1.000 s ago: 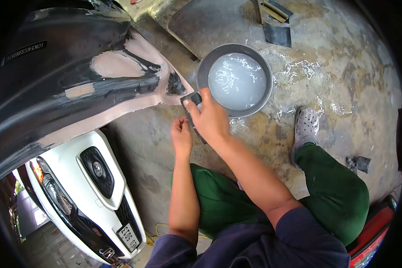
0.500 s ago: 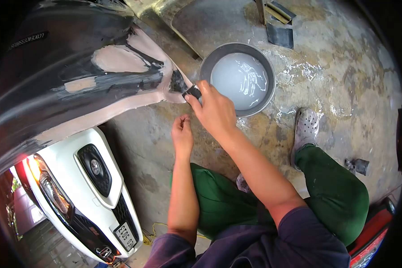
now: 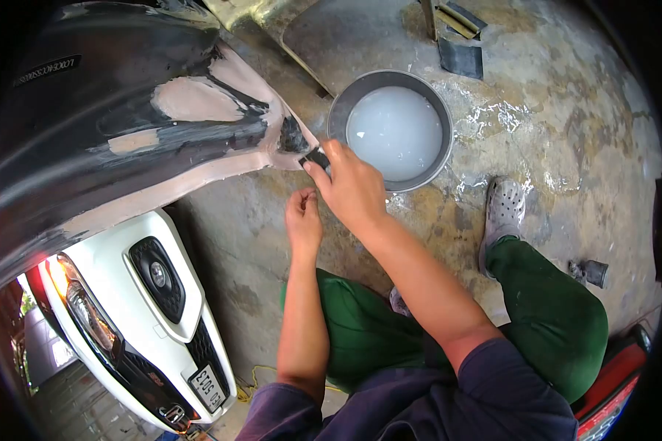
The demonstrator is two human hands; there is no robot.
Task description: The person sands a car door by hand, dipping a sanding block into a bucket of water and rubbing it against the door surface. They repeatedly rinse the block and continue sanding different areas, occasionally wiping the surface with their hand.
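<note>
A dark car body panel [image 3: 88,103] with pale pink filler patches [image 3: 195,99] fills the upper left. My right hand [image 3: 351,184] pinches a small black piece of sandpaper [image 3: 315,158] against the panel's lower right corner. Most of the sandpaper is hidden under my fingers. Just below that corner is my left hand [image 3: 303,217], apart from the panel, its fingers curled closed and nothing showing in them. Behind my right hand stands a round grey basin [image 3: 447,140] of cloudy water [image 3: 397,132].
On the wet concrete floor, dark sheets [image 3: 461,59] lie beyond the basin. A white car front [image 3: 165,294] is at lower left. My foot in a grey clog [image 3: 504,202] rests at the right, near a small dark object [image 3: 594,274]. A yellow cord [image 3: 248,382] lies below.
My right hand has slid slightly down and left along the panel's corner with the sandpaper. My left hand has shifted slightly right. Ripples in the basin's water have calmed.
</note>
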